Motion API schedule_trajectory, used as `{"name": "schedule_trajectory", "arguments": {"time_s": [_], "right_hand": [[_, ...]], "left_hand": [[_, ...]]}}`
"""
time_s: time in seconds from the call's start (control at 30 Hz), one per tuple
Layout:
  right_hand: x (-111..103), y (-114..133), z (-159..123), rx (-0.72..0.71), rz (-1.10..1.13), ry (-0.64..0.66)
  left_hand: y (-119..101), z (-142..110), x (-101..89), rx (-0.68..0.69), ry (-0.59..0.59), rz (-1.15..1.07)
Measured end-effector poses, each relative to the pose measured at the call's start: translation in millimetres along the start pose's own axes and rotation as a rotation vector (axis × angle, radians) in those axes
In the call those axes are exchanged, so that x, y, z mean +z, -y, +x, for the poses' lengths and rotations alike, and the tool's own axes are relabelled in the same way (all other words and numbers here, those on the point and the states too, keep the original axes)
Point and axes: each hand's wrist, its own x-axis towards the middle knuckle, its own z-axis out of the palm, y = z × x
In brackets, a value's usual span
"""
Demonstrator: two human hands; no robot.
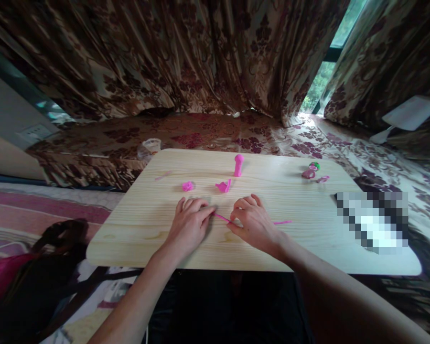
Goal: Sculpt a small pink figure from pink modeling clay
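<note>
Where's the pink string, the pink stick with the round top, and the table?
Pink string (283, 221): head view, near its right end.
Pink stick (238, 167): head view, middle of its shaft.
Table (129, 234): head view, bare top at left.

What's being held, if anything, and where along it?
Possibly a thin pink strand: left hand at its visible left end, right hand partway along. Whether pinched or just pressed, I can't tell.

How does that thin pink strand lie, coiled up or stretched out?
Stretched out: the pink strand runs from the left hand to beyond the right hand, which hides its middle.
</note>
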Motion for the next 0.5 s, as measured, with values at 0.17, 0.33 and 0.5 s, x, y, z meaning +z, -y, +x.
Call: {"name": "schedule_trajectory", "arguments": {"time_s": [0.17,0.33,0.5], "right_hand": [[5.2,3.3,3.8,0.004,-0.036,-0.005],[7.3,2.0,5.3,-0.036,-0.077,0.006],[4.3,7.1,3.7,-0.040,-0.034,0.011]], "left_hand": [[6.5,3.7,-5.7,0.006,0.017,0.025],[9.7,0.3,-13.6,0.018,-0.001,0.026],[12.4,-8.1,-18.7,-0.013,-0.022,0.000]]}}
